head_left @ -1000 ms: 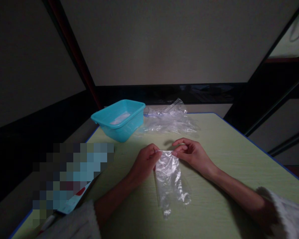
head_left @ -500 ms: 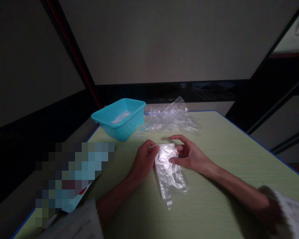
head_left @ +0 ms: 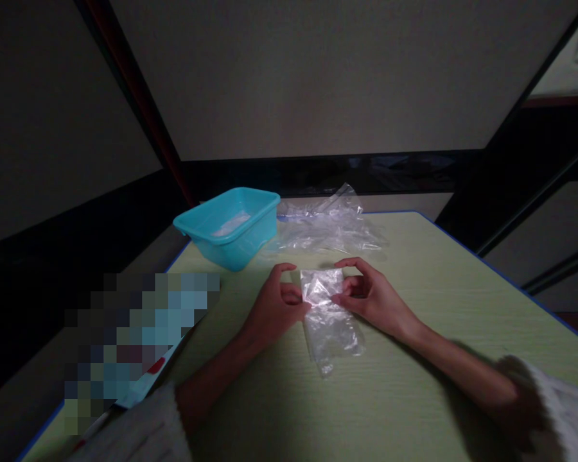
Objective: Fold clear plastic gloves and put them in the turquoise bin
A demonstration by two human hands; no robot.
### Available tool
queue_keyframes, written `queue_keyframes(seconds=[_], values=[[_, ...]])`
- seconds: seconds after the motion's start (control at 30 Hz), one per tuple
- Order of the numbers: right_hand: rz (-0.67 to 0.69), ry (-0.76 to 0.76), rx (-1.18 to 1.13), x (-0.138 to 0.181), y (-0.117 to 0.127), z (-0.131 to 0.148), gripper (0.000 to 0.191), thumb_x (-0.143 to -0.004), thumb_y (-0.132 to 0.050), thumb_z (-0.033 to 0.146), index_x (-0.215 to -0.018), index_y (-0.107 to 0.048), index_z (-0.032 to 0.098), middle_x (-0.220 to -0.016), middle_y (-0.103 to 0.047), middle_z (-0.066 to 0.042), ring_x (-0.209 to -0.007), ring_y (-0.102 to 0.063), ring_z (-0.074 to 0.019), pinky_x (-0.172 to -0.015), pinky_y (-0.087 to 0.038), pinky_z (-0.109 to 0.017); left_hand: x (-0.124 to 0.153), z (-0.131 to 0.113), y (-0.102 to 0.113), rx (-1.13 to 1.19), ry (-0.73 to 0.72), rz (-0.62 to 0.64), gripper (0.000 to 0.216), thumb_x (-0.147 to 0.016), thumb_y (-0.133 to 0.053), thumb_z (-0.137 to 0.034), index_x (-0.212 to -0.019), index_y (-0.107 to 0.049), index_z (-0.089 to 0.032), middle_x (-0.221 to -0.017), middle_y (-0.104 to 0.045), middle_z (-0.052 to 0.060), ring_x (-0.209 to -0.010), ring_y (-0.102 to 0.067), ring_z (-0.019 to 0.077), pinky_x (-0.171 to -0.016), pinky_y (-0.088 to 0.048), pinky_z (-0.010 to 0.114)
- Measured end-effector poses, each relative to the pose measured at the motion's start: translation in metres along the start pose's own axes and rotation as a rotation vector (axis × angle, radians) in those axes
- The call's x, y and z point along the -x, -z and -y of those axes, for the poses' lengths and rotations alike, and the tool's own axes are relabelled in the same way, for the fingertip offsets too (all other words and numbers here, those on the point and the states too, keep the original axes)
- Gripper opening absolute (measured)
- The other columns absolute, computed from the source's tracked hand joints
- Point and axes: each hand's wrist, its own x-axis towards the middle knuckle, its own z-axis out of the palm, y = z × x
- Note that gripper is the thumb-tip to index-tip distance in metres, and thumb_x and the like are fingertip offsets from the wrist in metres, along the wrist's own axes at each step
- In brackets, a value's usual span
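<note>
So the clear plastic bag [head_left: 328, 330] sits right between both hands' fingers, long axis running toward the wearer, with the longer part on the near side of the thumbs. Left hand [head_left: 277, 307] and right hand [head_left: 379, 305] are about equally close, each pinching a side edge, index fingers off it. Past the fingers, leftward on the desk [head_left: 433, 276], there's a turquoise tub [head_left: 243, 247].

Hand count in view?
2. The left hand holds the left edge of the clear plastic bag; the right hand holds its right edge. Some fingertips are hidden behind the bag; no other hand shows.
</note>
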Motion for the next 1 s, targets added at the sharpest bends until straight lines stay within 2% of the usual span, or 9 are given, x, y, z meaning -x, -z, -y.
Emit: queue_keyframes(seconds=[0.2,0.47,0.53,0.63,0.73,0.9,1.0], values=[[0.152,0.036,-0.006,0.002,0.006,0.000,0.057,-0.057,-0.069,0.014,-0.107,-0.042,0.020,-0.061,-0.047,0.009,-0.054,-0.049,-0.0079,-0.050,-0.040,-0.020,0.003,0.001,-0.003,-0.169,-0.192,-0.029,0.055,-0.055,-0.058,-0.003,-0.106,-0.043,-0.018,-0.058,-0.054,-0.009,-0.058,-0.056,0.0092,-0.060,-0.045,0.019],[0.158,0.150,0.134,0.005,0.009,-0.001,0.048,-0.062,-0.063,0.012,-0.106,-0.044,0.021,-0.067,-0.051,0.006,-0.059,-0.051,-0.0093,-0.053,-0.040,-0.021,0.010,0.004,-0.003,-0.321,-0.277,0.003,0.053,-0.059,-0.055,-0.005,-0.109,-0.049,-0.022,-0.063,-0.055,-0.009,-0.046,-0.048,0.0056,-0.045,-0.039,0.013],[0.158,0.183,0.183,0.005,0.010,-0.002,0.045,-0.064,-0.062,0.013,-0.105,-0.046,0.021,-0.066,-0.051,0.006,-0.058,-0.051,-0.0096,-0.053,-0.040,-0.021,0.010,0.005,-0.002,-0.356,-0.306,0.019,0.043,-0.060,-0.054,-0.005,-0.100,-0.055,-0.021,-0.066,-0.058,-0.006,-0.048,-0.050,0.0064,-0.045,-0.039,0.014],[0.176,0.250,0.282,0.006,0.013,-0.003,0.029,-0.067,-0.061,0.015,-0.095,-0.053,0.018,-0.065,-0.054,0.004,-0.059,-0.053,-0.0112,-0.053,-0.041,-0.022,0.009,0.006,0.001,-0.468,-0.400,0.053,0.020,-0.061,-0.052,-0.004,-0.073,-0.060,-0.018,-0.065,-0.060,-0.003,-0.051,-0.052,0.0085,-0.047,-0.039,0.016],[0.237,0.346,0.418,0.006,0.018,-0.002,0.006,-0.074,-0.056,0.014,-0.079,-0.059,0.016,-0.068,-0.061,-0.002,-0.061,-0.056,-0.0132,-0.054,-0.042,-0.024,0.008,0.008,0.003,-0.535,-0.533,0.126,0.020,-0.060,-0.048,-0.001,-0.058,-0.060,-0.016,-0.064,-0.061,0.000,-0.058,-0.056,0.0117,-0.051,-0.039,0.018],[0.410,0.584,0.559,0.007,0.025,0.002,0.021,-0.082,-0.048,0.009,-0.072,-0.065,0.016,-0.076,-0.067,-0.007,-0.072,-0.059,-0.0153,-0.064,-0.045,-0.027,0.008,0.009,0.005,-0.550,-0.617,0.184,0.026,-0.064,-0.046,-0.001,-0.057,-0.063,-0.018,-0.069,-0.064,0.003,-0.068,-0.059,0.0154,-0.064,-0.045,0.025],[0.449,0.642,0.619,0.008,0.031,0.004,0.025,-0.081,-0.046,0.004,-0.076,-0.067,0.016,-0.084,-0.068,-0.009,-0.079,-0.059,-0.0160,-0.070,-0.046,-0.029,0.010,0.009,0.007,-0.551,-0.633,0.240,0.029,-0.062,-0.043,0.000,-0.057,-0.065,-0.017,-0.073,-0.065,0.004,-0.072,-0.060,0.0163,-0.068,-0.046,0.027]])
